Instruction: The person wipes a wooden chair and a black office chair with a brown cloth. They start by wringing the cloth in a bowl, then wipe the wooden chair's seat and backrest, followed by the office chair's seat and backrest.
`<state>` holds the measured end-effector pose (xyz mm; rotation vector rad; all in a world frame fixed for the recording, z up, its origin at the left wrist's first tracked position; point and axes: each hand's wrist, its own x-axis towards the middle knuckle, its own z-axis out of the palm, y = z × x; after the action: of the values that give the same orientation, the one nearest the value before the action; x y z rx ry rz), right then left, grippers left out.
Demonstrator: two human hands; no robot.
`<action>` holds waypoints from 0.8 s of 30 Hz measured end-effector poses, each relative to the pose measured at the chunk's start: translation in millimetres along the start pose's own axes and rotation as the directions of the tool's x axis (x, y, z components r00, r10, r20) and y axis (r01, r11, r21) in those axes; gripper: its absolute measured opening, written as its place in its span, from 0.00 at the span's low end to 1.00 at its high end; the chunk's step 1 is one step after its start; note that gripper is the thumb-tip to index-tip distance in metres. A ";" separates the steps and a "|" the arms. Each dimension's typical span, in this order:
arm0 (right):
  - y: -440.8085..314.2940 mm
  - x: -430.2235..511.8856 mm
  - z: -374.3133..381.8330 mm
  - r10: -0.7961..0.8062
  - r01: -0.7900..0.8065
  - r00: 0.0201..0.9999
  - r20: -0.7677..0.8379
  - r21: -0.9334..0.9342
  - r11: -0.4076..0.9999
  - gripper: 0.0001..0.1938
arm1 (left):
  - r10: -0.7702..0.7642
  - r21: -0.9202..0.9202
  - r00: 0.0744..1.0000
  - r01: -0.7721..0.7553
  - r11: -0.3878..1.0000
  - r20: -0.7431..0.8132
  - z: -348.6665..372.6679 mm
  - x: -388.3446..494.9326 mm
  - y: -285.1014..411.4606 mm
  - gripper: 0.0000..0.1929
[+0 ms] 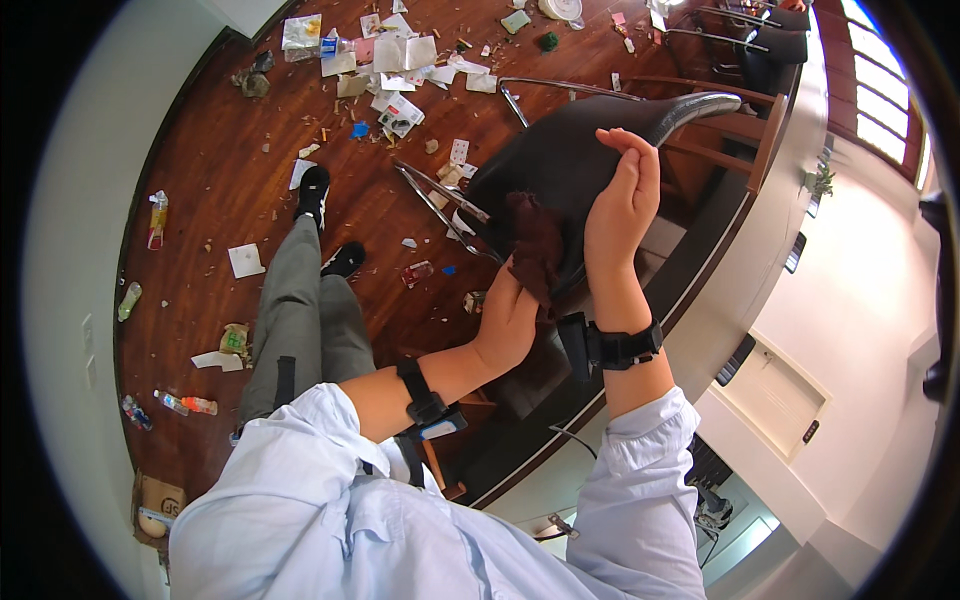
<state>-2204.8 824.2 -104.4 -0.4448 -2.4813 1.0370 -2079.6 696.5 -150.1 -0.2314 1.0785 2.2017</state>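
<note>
A dark brown cloth (534, 247) is bunched in my left hand (510, 315) and lies against the dark surface of a chair. That black padded chair (551, 150) has chrome tube legs (442, 191) reaching toward the floor. My right hand (621, 199) is at the chair's near edge, fingers close together and bent at the tips. Its palm side is partly hidden, so a firm grip does not show. Black straps with small devices circle both of my wrists.
Litter covers the wooden floor (217, 172): papers (405, 54), playing cards (459, 152), plastic bottles (157, 220) and crumbs. A long curved counter (694, 289) runs along the right, with a wooden chair (765, 146) beside it. A cardboard box (161, 495) stands at lower left.
</note>
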 end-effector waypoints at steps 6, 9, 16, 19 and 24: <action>1.3 0.7 -1.5 0.013 -0.013 1.000 -0.001 -0.049 0.999 0.11 | 0.296 0.282 0.950 -0.311 0.908 0.096 12.2 38.7 22.4 0.22; 0.3 1.1 -1.6 0.028 -0.028 1.000 -0.008 -0.005 1.000 0.11 | 0.277 0.182 0.940 -0.313 0.932 0.196 4.6 69.3 22.1 0.23; -4.1 0.7 -3.5 0.043 -0.043 0.999 0.004 0.084 0.996 0.11 | 0.100 0.048 0.924 -0.127 0.991 0.368 -12.5 143.1 -10.0 0.24; -5.0 -0.3 -6.3 0.056 -0.058 0.998 0.034 0.065 0.996 0.11 | -0.015 0.039 0.969 0.005 0.999 0.247 -14.8 154.7 -27.8 0.19; -7.0 0.3 -8.7 0.075 -0.074 0.996 0.056 -0.018 0.997 0.12 | 0.131 0.497 0.966 -0.227 0.838 0.221 -23.3 179.2 -35.2 0.15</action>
<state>-2201.8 824.8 -93.6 -0.5231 -2.5419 1.0734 -2196.8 781.7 -263.5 0.3163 1.5912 1.9449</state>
